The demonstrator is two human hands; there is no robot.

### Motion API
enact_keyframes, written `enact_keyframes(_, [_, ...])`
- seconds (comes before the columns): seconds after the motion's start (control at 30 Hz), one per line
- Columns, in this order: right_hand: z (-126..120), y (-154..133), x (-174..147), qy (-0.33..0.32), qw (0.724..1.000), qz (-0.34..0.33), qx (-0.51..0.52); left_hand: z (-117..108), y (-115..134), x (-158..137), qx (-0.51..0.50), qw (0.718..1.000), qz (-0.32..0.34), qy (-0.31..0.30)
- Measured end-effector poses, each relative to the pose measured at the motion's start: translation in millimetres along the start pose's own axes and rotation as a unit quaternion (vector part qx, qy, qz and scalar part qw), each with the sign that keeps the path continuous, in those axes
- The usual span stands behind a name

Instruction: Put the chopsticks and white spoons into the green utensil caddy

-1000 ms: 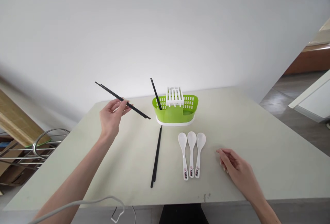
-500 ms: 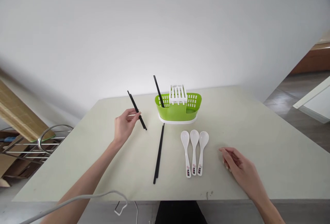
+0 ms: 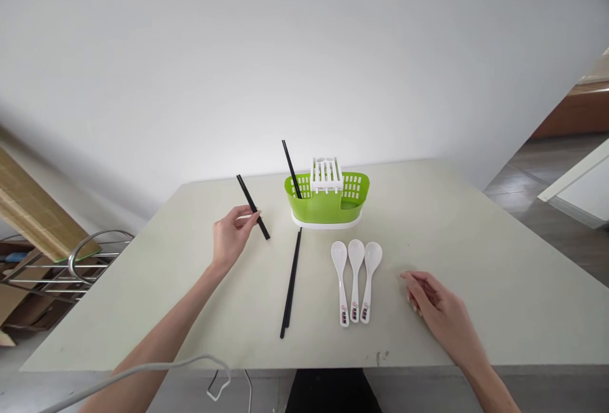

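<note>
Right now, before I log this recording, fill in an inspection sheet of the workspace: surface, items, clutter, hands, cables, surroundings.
Surface: pale table, with dark marks near its front edge.
Items: green basket with a white slatted piece at its middle; standing chopsticks leaning in its left side; table chopsticks lying in front; three white spoons side by side, bowls away from the person.
Clutter: metal rack and cardboard left of the table.
Hands: left hand grips raised chopsticks; right hand, loosely curled, shows nothing held.
Cables: pale cable crossing in front of the left forearm.
Surroundings: white wall behind the table; tan board at left.
</note>
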State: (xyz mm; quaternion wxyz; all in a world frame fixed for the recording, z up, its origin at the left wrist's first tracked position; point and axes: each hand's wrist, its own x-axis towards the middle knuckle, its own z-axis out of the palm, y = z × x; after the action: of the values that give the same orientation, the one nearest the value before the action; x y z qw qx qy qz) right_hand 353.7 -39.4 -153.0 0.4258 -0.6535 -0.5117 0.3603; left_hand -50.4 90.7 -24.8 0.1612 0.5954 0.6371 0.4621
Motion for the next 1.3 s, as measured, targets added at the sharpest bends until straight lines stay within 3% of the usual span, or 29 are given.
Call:
enact_keyframes(0.1, [0, -1, 0, -0.005, 1.000, -0.001, 0.006, 0, 19, 15, -0.095, 0.995, -0.007, 0.040])
enact_keyframes(0.23, [-1, -5, 0, -0.009, 1.000, 0.002, 0.012, 5, 55, 47, -0.249, 0.966, 0.004, 0.067])
enact_keyframes(0.43, [-1, -8, 0, -0.017, 0.999, 0.011, 0.032, 31, 84, 81, -0.260, 0.965, -0.011, 0.012])
enact_keyframes(0.63, [-2, -12, 0, -0.017, 0.999, 0.004, 0.048, 61, 70, 102, -0.158, 0.987, -0.027, -0.002])
enact_keyframes(0.9, [-4, -18, 0, -0.019, 0.999, -0.001, 0.040, 74, 50, 116, -0.005, 0.997, -0.076, -0.028])
enact_keyframes(1.3, [-3, -18, 1, -0.019, 0.999, 0.001, 0.034, 90, 36, 131, 0.053, 0.994, -0.072, -0.057])
